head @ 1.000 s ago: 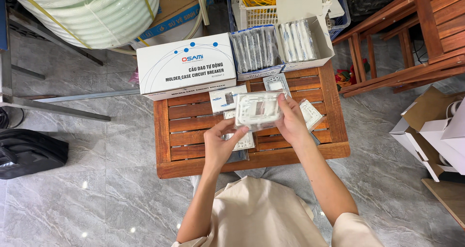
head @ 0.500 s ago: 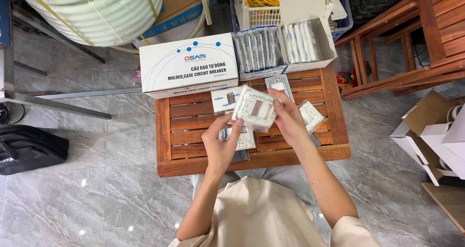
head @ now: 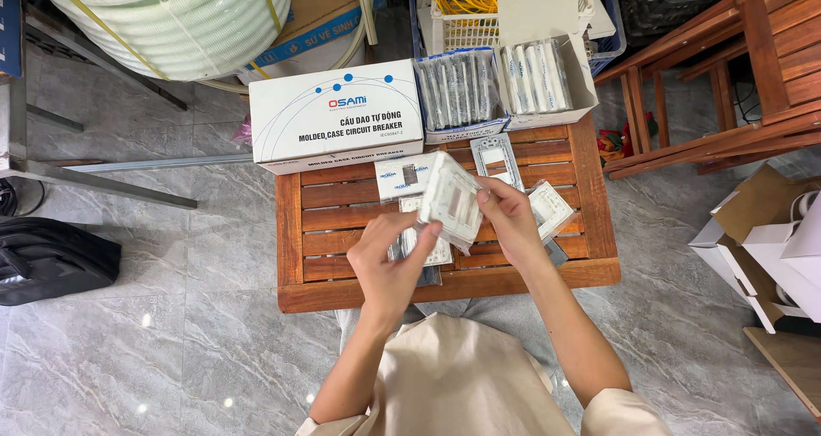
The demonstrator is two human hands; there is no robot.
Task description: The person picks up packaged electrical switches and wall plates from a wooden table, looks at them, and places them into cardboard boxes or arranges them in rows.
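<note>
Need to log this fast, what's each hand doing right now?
Left hand: fingers curled, touching the lower edge of the white switch plate.
Right hand: closed on that plate, holding it tilted above the wooden table.

A low slatted wooden table [head: 316, 222] stands on grey marble-pattern floor tiles [head: 171, 350]. At its far edge lies a large white printed carton [head: 335, 115], beside two open boxes of bagged white parts [head: 500, 81]. A coil of pale corrugated conduit [head: 175, 17] sits upper left. A black bag [head: 51, 258] lies left. Wooden furniture [head: 727, 85] and open white cartons [head: 765, 248] stand right.
</note>
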